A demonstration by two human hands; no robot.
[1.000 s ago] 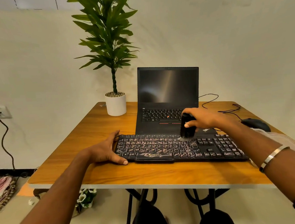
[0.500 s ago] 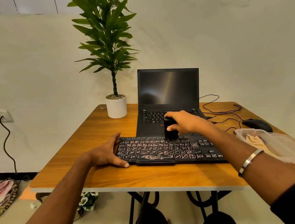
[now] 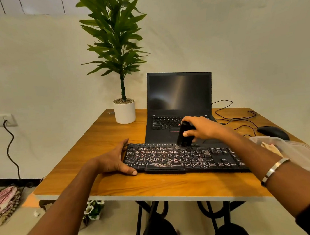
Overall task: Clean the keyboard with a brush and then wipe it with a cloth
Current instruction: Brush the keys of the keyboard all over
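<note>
Frame ctr: right hand [image 3: 204,128] grips brush [image 3: 184,134], bristles on keyboard [image 3: 184,157] top rows; left hand [image 3: 115,161], fingers spread wide, braces keyboard's left end on bench [image 3: 100,141].

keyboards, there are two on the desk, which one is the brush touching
The separate black keyboard nearest the person, not the laptop one. The right hand holds the brush with its bristles on the top rows; the left hand steadies its left edge.
</note>
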